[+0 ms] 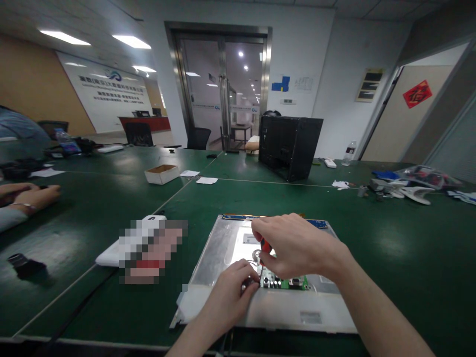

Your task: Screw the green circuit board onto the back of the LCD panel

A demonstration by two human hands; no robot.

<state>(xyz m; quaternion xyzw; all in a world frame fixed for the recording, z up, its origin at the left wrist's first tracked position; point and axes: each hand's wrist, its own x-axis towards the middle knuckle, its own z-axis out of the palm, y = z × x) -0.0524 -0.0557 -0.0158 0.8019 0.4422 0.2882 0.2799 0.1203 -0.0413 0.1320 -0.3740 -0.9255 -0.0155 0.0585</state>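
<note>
A flat metal display panel [215,248] lies on the green table, a green circuit board [284,283] on its middle. Over the board, my right hand [297,245] is closed around a red and black screwdriver [265,246], its tip pointing down and hidden. My left hand [232,292] rests at the board's left edge, fingers curled together; what they hold, if anything, is too hidden to name. A blue strip board [320,224] runs along the panel's far edge.
Left of the panel lie a white device [111,253] and a blurred patch. Another person's hands [33,198] are at the far left. Further back stand an open box [162,174] and a black computer case [290,146]; clutter [420,183] lies right.
</note>
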